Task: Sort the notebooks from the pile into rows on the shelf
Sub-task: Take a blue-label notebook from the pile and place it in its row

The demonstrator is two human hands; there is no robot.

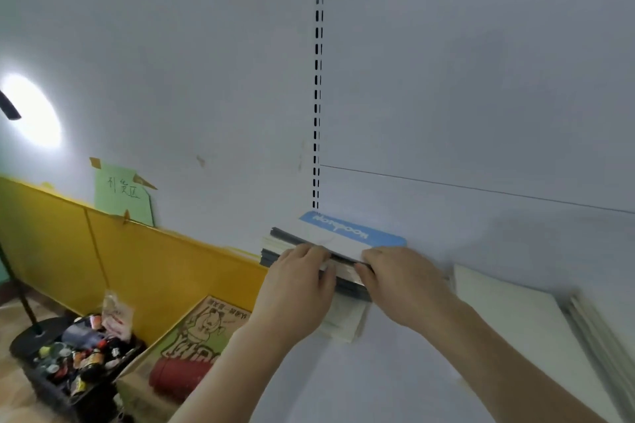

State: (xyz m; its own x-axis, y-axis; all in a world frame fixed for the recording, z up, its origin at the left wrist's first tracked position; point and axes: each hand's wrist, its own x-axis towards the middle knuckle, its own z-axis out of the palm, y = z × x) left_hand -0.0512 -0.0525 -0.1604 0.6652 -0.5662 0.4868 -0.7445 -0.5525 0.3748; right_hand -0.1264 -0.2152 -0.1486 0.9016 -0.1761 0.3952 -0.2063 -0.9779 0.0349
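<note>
Head view, squaring step judged under way: left hand [302,280] and right hand [400,280] curled onto near edge of blue-and-white notebook [347,233] atop stack [275,251] at left end of shelf [395,371]; next, fresh notebook from pile [515,306] required.

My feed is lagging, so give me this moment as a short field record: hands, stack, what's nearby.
left hand: fingers curled on the stack's near edge
right hand: same edge, fingers curled
notebook stack: flat on white shelf, blue-and-white cover on top
other notebooks: lying flat to the right
below left: cardboard box, bin of bottles
</note>
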